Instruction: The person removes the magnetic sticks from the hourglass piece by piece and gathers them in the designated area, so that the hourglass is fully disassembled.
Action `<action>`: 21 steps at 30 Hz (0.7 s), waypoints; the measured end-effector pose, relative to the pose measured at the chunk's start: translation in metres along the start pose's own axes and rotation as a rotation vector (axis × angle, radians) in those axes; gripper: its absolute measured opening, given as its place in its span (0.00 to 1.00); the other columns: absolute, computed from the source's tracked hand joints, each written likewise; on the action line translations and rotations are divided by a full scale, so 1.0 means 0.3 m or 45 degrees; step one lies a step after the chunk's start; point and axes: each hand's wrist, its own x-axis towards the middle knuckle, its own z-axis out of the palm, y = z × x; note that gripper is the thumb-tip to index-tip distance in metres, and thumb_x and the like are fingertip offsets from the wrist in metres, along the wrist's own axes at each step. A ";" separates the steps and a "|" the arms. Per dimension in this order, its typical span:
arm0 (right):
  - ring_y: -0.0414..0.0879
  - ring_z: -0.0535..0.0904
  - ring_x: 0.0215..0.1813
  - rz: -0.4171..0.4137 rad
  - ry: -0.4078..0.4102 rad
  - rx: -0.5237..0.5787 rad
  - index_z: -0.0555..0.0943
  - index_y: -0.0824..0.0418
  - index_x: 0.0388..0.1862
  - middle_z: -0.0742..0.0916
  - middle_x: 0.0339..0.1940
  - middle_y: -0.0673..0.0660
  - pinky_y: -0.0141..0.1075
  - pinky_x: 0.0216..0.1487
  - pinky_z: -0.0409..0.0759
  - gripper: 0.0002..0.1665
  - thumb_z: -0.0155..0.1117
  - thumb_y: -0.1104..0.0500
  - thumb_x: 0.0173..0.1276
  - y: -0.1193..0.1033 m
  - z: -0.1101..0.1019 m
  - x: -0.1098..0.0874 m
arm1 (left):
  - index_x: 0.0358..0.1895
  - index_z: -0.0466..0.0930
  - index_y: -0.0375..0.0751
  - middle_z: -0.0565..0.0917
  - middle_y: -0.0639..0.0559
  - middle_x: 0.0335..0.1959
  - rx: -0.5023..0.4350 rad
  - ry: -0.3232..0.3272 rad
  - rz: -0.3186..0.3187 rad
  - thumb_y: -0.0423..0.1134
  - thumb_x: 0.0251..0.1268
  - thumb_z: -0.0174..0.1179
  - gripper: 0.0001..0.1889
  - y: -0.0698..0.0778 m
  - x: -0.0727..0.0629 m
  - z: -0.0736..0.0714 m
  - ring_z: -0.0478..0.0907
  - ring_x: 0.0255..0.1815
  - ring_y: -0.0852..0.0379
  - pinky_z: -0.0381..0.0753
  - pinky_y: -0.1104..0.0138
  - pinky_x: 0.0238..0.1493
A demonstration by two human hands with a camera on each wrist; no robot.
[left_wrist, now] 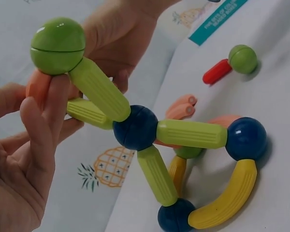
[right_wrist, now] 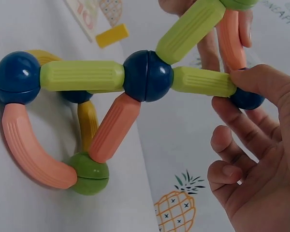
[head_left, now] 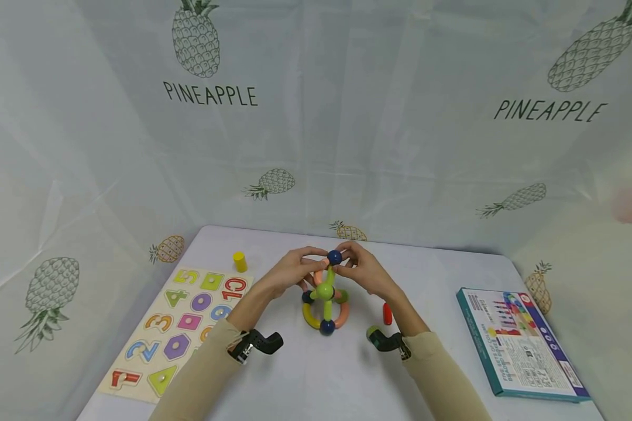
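A magnetic stick-and-ball frame (head_left: pixel 327 310) stands on the table between both hands, with a ring of curved sticks as its base. Lime sticks branch from a dark blue ball (left_wrist: pixel 136 127) in its middle. My left hand (head_left: pixel 289 272) pinches an orange stick (left_wrist: pixel 37 89) that meets a green ball (left_wrist: pixel 58 46) at the upper end. At the other end of that stick is a dark blue ball (right_wrist: pixel 247 98), which also joins a lime stick (right_wrist: pixel 205 81). Thumb and fingers of my right hand (right_wrist: pixel 261 159) grip this ball.
Right of the frame lie a red stick (head_left: pixel 387 314) and a green ball (left_wrist: pixel 242 59), end to end. A yellow cylinder (head_left: pixel 239 262) stands behind the number puzzle board (head_left: pixel 142 327) on the left. At the right is a flat toy box (head_left: pixel 526 345). A pineapple-print curtain (head_left: pixel 347 146) hangs behind the table.
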 end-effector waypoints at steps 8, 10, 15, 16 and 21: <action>0.54 0.77 0.39 0.011 0.015 -0.009 0.72 0.49 0.65 0.85 0.46 0.55 0.39 0.35 0.76 0.28 0.70 0.54 0.69 -0.003 0.003 -0.009 | 0.65 0.77 0.56 0.85 0.49 0.27 0.056 0.030 0.030 0.50 0.72 0.61 0.21 0.003 0.000 0.000 0.82 0.29 0.49 0.76 0.68 0.23; 0.54 0.77 0.39 -0.018 0.002 -0.041 0.73 0.47 0.68 0.85 0.46 0.56 0.39 0.35 0.76 0.29 0.69 0.53 0.70 -0.005 0.004 -0.010 | 0.66 0.77 0.56 0.86 0.49 0.28 0.075 0.030 0.028 0.52 0.72 0.61 0.22 -0.001 0.002 -0.001 0.83 0.32 0.46 0.76 0.68 0.23; 0.52 0.79 0.38 -0.082 -0.003 -0.116 0.76 0.41 0.66 0.85 0.46 0.55 0.41 0.36 0.78 0.25 0.68 0.49 0.71 -0.008 0.008 -0.012 | 0.65 0.79 0.48 0.83 0.50 0.26 0.134 0.013 0.045 0.52 0.72 0.61 0.23 -0.012 0.008 0.003 0.82 0.36 0.41 0.74 0.66 0.24; 0.52 0.79 0.38 -0.089 0.002 -0.122 0.77 0.41 0.65 0.85 0.45 0.54 0.41 0.36 0.79 0.25 0.68 0.49 0.71 -0.009 0.008 -0.013 | 0.64 0.80 0.47 0.82 0.50 0.25 0.142 0.010 0.054 0.51 0.73 0.60 0.22 -0.013 0.009 0.004 0.82 0.36 0.41 0.74 0.66 0.24; 0.49 0.80 0.37 -0.115 0.033 -0.168 0.77 0.42 0.66 0.86 0.44 0.51 0.42 0.37 0.81 0.24 0.67 0.50 0.71 -0.013 0.013 -0.012 | 0.62 0.82 0.45 0.80 0.51 0.22 0.149 0.013 0.082 0.49 0.74 0.60 0.20 -0.015 0.009 0.004 0.80 0.34 0.43 0.72 0.67 0.22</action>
